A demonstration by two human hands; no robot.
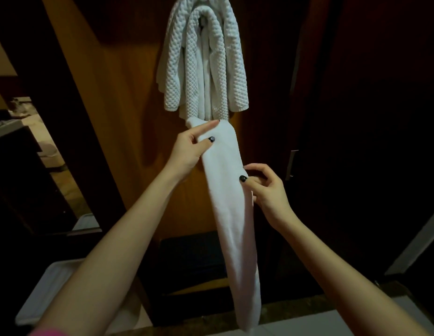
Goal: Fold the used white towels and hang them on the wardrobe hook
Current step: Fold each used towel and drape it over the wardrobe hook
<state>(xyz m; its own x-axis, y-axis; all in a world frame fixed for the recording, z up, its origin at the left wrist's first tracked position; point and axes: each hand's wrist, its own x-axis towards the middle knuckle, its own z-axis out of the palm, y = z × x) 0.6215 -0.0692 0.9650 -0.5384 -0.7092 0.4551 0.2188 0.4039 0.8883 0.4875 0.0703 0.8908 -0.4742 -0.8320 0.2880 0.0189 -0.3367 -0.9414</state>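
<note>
a long folded smooth white towel [231, 214] hangs before the brown wooden wardrobe door [119, 98], just below waffle-weave white towels [204, 66] hung near its top edge. left grip [194, 151] pinches its top end; right grip [268, 190] pinches its right edge.

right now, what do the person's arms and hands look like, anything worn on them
Both forearms are bare. The left hand and right hand have nails painted black; the left thumbnail carries a small pale mark. No ring, watch or bracelet shows. A strip of bright pink fabric, perhaps a sleeve edge, shows at the bottom left by the left arm.
</note>
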